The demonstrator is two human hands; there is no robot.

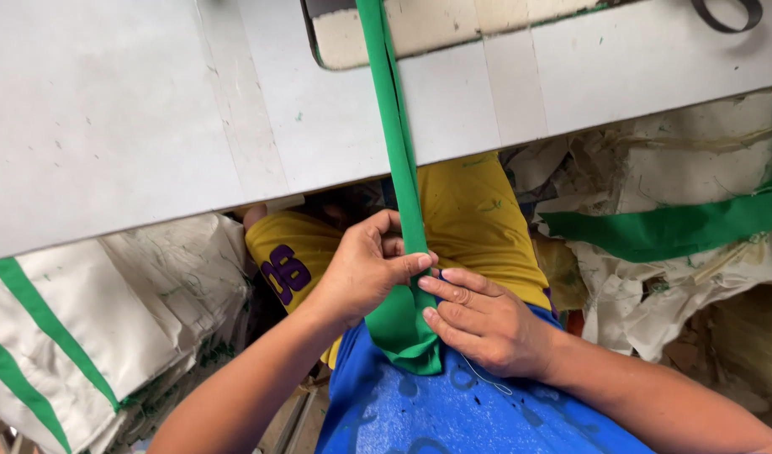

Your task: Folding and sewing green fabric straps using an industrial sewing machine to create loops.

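Head view: pinching green strip (400, 168) at lap, left hand (365, 269) clamped thumb-to-finger on its near end, right hand (487, 324) pressing fingers together beside, keeping it taut from far table (150, 109).

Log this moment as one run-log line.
left hand: pinching green strip | right hand: fingers on strip's lower end | strip: runs up over white table

Bright, even daylight across the frame, strongest on the white table (134, 109) at upper left, slightly washed out there. Deep shadow under the table edge at centre. Sharp focus mid-frame; mild softness and wide-angle stretching toward the lower corners. No glare spots.
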